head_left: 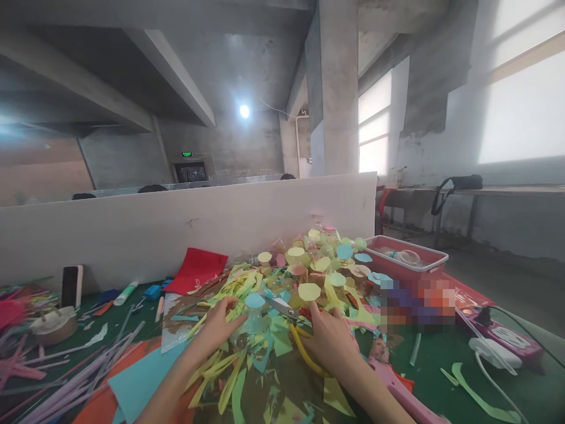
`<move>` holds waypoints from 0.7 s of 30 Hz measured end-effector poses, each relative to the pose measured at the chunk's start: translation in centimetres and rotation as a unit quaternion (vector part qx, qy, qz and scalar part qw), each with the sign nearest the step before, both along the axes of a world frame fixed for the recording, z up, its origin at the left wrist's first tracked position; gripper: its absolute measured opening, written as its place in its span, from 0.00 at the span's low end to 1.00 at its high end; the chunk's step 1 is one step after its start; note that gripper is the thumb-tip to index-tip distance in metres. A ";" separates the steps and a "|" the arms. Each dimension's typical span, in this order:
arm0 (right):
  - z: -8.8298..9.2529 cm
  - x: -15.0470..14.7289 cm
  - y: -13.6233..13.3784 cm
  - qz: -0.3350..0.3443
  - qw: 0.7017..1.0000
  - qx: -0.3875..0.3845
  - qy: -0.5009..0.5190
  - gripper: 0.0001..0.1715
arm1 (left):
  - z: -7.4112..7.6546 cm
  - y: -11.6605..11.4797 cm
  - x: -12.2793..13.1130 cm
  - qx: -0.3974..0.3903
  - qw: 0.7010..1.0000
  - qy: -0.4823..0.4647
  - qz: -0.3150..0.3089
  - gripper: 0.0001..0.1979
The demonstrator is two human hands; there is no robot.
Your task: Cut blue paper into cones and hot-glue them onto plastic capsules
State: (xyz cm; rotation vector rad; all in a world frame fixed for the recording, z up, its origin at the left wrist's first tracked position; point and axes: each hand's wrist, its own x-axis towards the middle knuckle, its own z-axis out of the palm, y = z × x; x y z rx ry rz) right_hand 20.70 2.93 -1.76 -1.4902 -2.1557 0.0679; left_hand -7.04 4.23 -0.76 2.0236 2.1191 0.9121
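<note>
My left hand [218, 327] rests on a heap of yellow and green paper scraps [247, 353], fingers curled over a small clear cup with a blue paper lid [255, 312]. My right hand [329, 338] is closed round the yellow handles of a pair of scissors [282, 307], whose blades point left toward that cup. Beyond both hands lies a pile of small clear cups with coloured paper lids [318, 262].
A white partition [185, 227] runs behind the green table. A red tray [408, 259] stands at the right, a power strip [503, 338] and white charger further right. Red paper [196, 270], a phone [71, 285], a tape roll [55, 324] and straws [66, 377] lie left. Heads of other people show above the partition.
</note>
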 end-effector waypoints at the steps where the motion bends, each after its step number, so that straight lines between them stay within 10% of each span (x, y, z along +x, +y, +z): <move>1: 0.1 0.0 0.0 0.003 1.000 0.009 -0.004 0.14 | 0.7 -0.2 0.1 0.003 1.000 0.003 -0.010 0.22; 8: -0.3 0.1 -0.3 0.012 0.997 0.070 -0.020 0.14 | 4.7 -1.3 3.0 0.013 0.993 0.060 -0.104 0.20; 21: -1.0 0.0 0.0 0.033 0.993 0.107 -0.021 0.16 | 6.6 -0.5 5.4 0.014 0.970 0.167 -0.178 0.07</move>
